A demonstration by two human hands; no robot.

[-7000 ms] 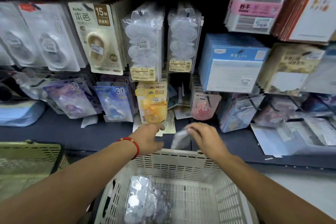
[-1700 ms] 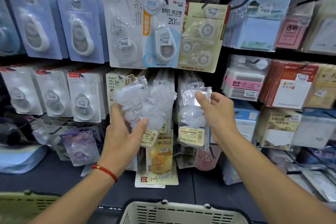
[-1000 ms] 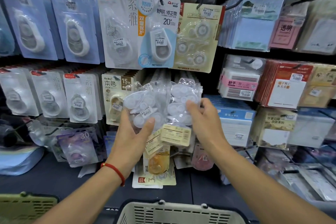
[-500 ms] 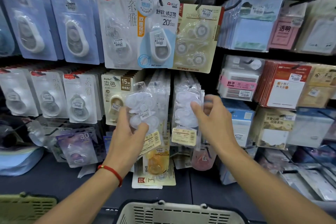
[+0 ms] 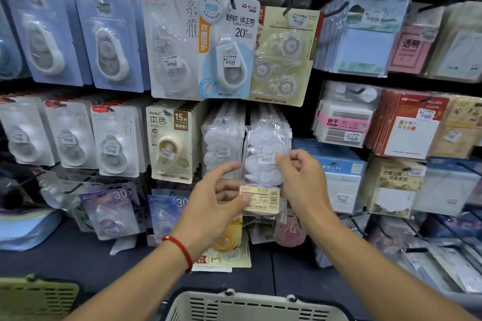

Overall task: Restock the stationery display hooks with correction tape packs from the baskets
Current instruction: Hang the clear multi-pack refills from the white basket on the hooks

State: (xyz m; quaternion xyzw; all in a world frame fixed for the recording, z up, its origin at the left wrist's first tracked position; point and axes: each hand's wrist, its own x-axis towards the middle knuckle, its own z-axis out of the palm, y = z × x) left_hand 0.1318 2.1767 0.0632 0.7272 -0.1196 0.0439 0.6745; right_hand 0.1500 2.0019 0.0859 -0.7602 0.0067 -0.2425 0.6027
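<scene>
A clear correction tape pack (image 5: 263, 161) with a yellow label hangs at the front of the right-hand stack of clear packs, in the middle row of the display. My right hand (image 5: 303, 180) pinches its right edge with curled fingers. My left hand (image 5: 214, 206) reaches in from the lower left, thumb on the yellow label's corner and fingers spread towards the back of the pack. A second stack of clear packs (image 5: 221, 138) hangs just to the left, with no hand on it. The hooks themselves are hidden behind the packs.
A white basket (image 5: 255, 302) sits at the bottom centre and a green basket (image 5: 39, 294) at the bottom left. Carded correction tapes (image 5: 169, 138) hang left and above. Sticky-note pads (image 5: 341, 117) fill the right shelves. Loose packs lie on the dark shelf below.
My left hand let go of the left stack of clear packs and moved right onto the yellow label. My right hand stayed on the right pack, sliding slightly lower.
</scene>
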